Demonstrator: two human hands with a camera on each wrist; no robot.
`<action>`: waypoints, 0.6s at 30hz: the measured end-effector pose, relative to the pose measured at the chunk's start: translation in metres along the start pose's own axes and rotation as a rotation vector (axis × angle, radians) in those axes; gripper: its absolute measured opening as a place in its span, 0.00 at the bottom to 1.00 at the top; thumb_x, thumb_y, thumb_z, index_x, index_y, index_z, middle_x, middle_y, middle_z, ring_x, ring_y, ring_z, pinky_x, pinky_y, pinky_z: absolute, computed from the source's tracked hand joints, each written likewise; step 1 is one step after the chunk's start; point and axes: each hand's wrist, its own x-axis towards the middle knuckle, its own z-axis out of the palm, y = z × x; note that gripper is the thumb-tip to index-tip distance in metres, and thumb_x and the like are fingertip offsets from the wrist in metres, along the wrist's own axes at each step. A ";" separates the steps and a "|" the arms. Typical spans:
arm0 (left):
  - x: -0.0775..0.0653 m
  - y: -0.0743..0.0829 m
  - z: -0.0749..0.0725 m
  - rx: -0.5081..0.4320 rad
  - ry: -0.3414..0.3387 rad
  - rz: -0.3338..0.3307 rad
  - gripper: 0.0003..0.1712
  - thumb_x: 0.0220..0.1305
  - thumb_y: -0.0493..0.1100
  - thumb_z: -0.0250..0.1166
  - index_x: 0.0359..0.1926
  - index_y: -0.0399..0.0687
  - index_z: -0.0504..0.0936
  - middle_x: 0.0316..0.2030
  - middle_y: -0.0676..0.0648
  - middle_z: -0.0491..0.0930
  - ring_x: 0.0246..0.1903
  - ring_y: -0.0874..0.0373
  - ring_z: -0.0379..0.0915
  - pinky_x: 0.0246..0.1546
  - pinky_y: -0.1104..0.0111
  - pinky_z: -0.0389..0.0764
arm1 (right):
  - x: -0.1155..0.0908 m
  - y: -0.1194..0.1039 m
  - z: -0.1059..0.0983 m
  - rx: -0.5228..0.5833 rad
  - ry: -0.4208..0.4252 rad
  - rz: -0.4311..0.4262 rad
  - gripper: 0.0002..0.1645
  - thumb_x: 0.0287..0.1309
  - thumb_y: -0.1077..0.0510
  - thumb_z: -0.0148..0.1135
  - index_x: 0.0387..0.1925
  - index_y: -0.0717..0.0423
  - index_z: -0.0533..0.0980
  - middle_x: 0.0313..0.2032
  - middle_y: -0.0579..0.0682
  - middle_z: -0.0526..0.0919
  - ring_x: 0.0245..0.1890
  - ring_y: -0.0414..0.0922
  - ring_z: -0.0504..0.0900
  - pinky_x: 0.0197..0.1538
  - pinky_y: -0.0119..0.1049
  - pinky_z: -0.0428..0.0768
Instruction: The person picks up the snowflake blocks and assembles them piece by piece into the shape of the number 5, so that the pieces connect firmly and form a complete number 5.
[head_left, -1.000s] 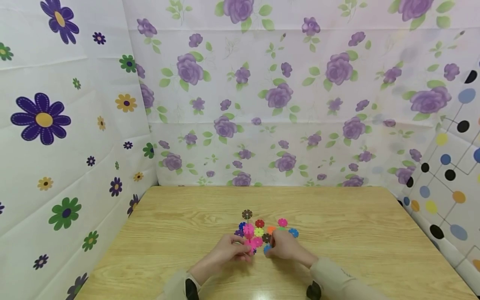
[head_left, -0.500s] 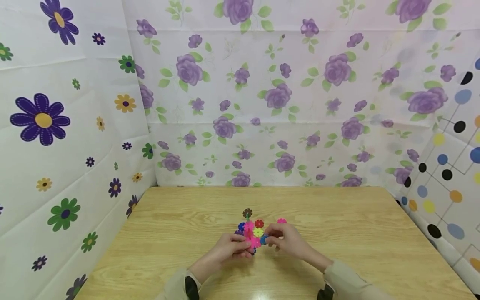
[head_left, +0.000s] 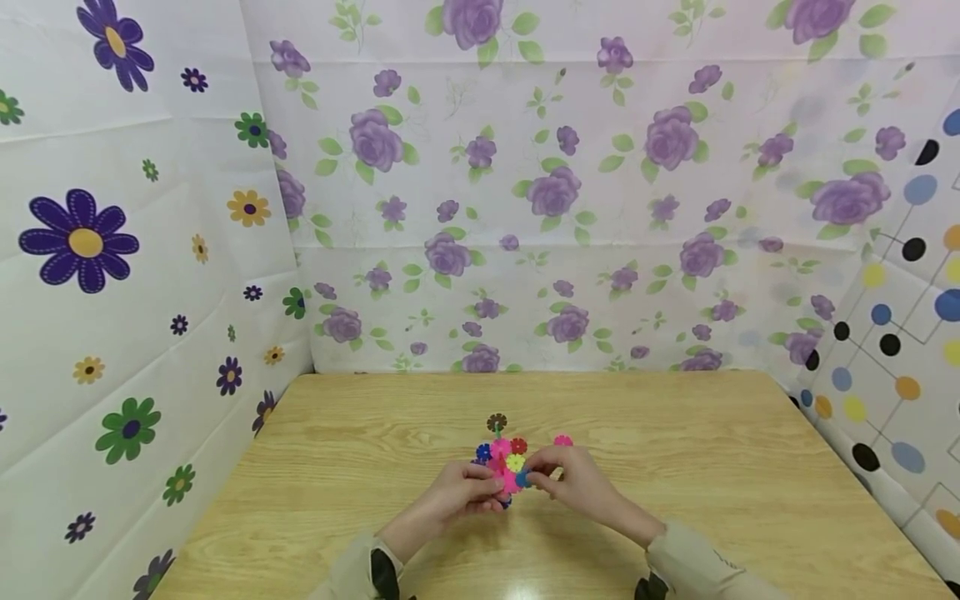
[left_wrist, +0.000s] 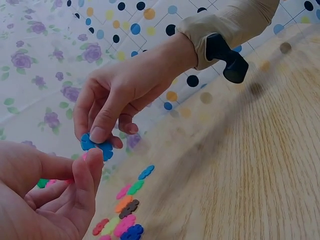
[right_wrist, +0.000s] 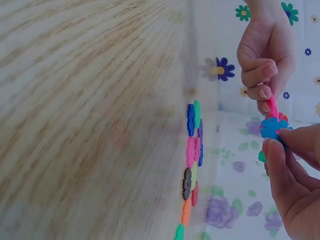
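Observation:
My left hand [head_left: 463, 492] pinches a pink notched plastic disc [right_wrist: 273, 104] between thumb and fingers. It appears joined to other discs, with red and green edges showing behind it in the right wrist view. A brown disc [head_left: 497, 422] stands at the top over a green one. Between the thumb and fingers of my right hand [head_left: 573, 483] is a blue notched disc [right_wrist: 272, 127]. This blue disc meets or overlaps the pink disc; whether their slots interlock cannot be told. Fingers hide much of the joined discs.
Several loose notched discs lie on the wooden table [head_left: 360, 433] just beyond the hands, among them a green disc [left_wrist: 135, 187], an orange disc [left_wrist: 124, 204] and another blue disc [left_wrist: 146, 172]. Patterned cloth [head_left: 630, 208] hangs along the back and sides.
My right hand has lifted the blue disc from among the loose discs and brought it up and left against the pink disc. My left hand has stayed nearly in place.

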 end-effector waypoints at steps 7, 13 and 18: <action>-0.001 0.002 0.002 0.010 0.002 0.018 0.14 0.65 0.37 0.63 0.45 0.28 0.79 0.25 0.50 0.85 0.22 0.66 0.80 0.27 0.80 0.78 | -0.001 -0.007 0.004 -0.061 0.028 -0.072 0.04 0.59 0.61 0.65 0.35 0.51 0.84 0.31 0.44 0.85 0.26 0.30 0.77 0.21 0.25 0.78; -0.004 0.006 0.006 0.059 0.020 0.029 0.12 0.64 0.37 0.63 0.41 0.28 0.82 0.22 0.51 0.85 0.20 0.66 0.80 0.24 0.79 0.77 | -0.001 -0.006 0.011 -0.112 0.103 -0.242 0.06 0.57 0.65 0.66 0.29 0.52 0.78 0.26 0.44 0.82 0.21 0.28 0.71 0.21 0.20 0.74; -0.006 0.010 0.008 0.106 0.040 0.038 0.11 0.64 0.37 0.63 0.40 0.29 0.83 0.21 0.51 0.84 0.19 0.67 0.79 0.24 0.79 0.76 | -0.001 -0.003 0.017 -0.124 0.162 -0.302 0.10 0.56 0.66 0.66 0.27 0.50 0.74 0.23 0.43 0.78 0.21 0.27 0.68 0.21 0.20 0.71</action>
